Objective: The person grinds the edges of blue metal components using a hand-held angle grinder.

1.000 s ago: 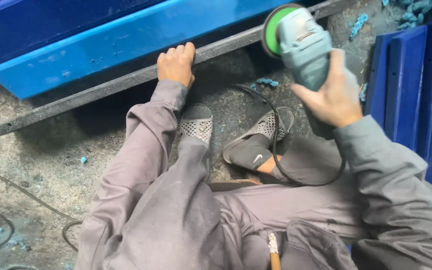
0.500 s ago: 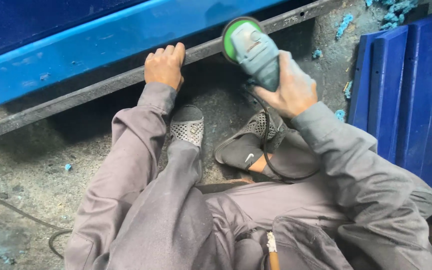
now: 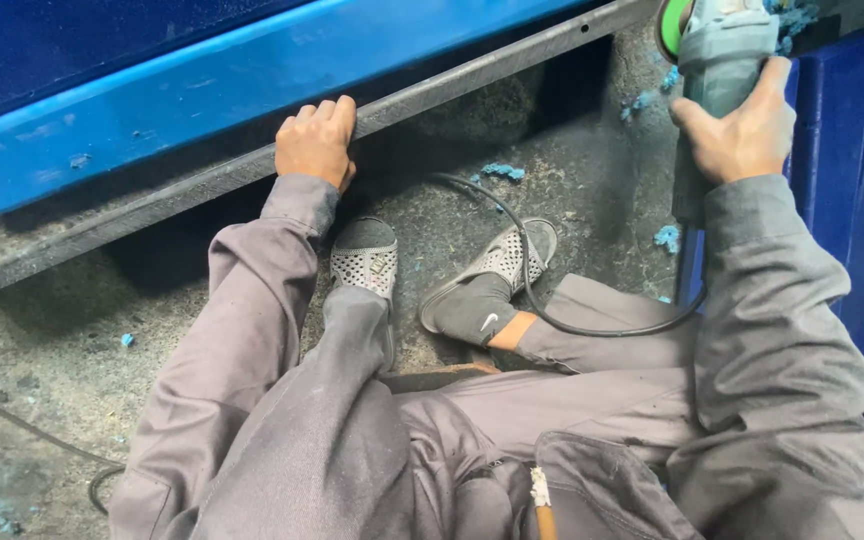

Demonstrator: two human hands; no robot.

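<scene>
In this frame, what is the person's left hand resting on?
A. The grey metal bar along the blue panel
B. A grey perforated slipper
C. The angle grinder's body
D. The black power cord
A: the left hand lies with its fingers curled over the grey metal bar, while the right hand holds the angle grinder.

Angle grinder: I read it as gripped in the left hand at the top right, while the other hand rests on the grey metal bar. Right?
Not quite. The head view shows the angle grinder gripped in the right hand; it is the left hand that rests on the grey metal bar.
</scene>
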